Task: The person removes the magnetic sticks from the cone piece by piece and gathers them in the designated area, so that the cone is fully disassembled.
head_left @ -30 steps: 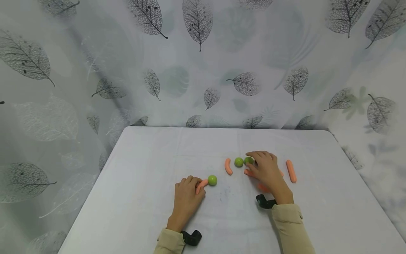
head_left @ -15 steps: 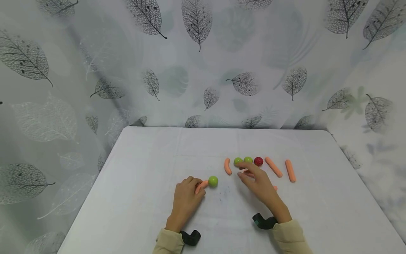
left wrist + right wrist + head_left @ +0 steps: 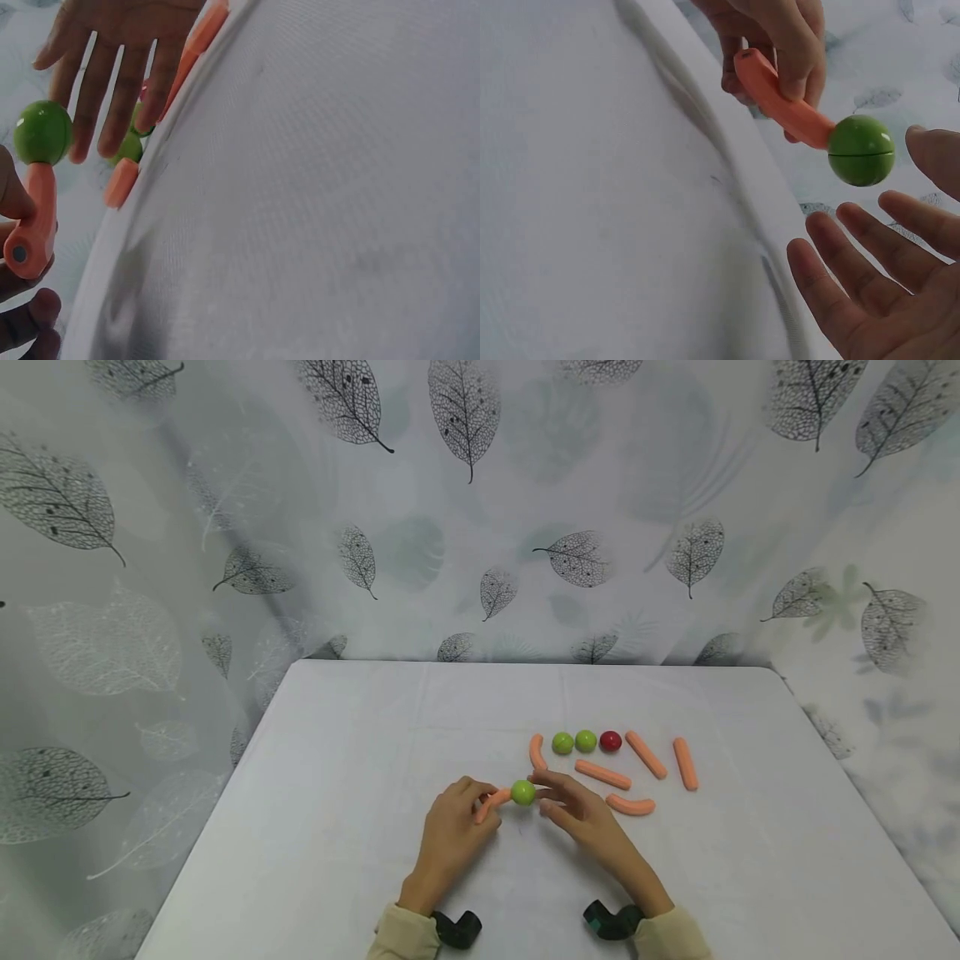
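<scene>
My left hand (image 3: 453, 827) pinches a curved orange rod (image 3: 491, 803) between thumb and fingers. A shiny green ball (image 3: 523, 792) sits against the rod's far end; in the right wrist view this ball (image 3: 861, 151) has a thin line round its middle. At the rod's other end (image 3: 21, 253), a grey round spot shows in the left wrist view. My right hand (image 3: 588, 827) is just right of the ball, with fingers spread and nothing in them. In the right wrist view, a small gap separates the right fingertips (image 3: 821, 223) from the ball.
On the white table (image 3: 337, 777) lie two green balls (image 3: 562, 742) and a red ball (image 3: 611, 742) in a row. Around them are straight orange rods (image 3: 603, 774) and curved ones (image 3: 630, 807). A leaf-patterned curtain (image 3: 465, 527) hangs behind.
My right hand has come left and nearer, from the balls at the back to beside the held green ball. The left hand, rod and ball have shifted slightly right.
</scene>
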